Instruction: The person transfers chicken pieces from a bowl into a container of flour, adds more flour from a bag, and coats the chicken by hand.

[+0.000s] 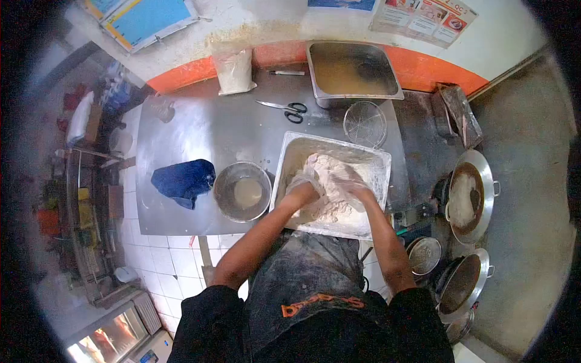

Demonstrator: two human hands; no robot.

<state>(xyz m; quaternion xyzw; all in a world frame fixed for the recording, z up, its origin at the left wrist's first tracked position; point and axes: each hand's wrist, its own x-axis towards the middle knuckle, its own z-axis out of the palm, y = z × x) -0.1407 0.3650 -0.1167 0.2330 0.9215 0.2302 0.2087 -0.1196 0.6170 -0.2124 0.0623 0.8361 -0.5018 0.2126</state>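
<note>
A rectangular metal tray (382, 158) holds white flour with lumpy floured pieces (330, 209) in it. My left hand (307, 186) is in the left part of the flour, coated white, its fingers partly buried. To its right, my right hand (351, 184) lies in the flour too, blurred and dusted white. The fingers of both hands are too hidden or smeared to tell what they hold. Just left of the tray stands a round metal bowl (223, 202) with pale liquid in it.
A blue cloth (184, 180) lies left of the bowl. Beyond the tray are scissors (293, 111), a wire strainer (365, 124), a deep pan of brownish liquid (348, 75), a marker (287, 73) and a bag of white powder (235, 72). Large woks (487, 199) stand at the right.
</note>
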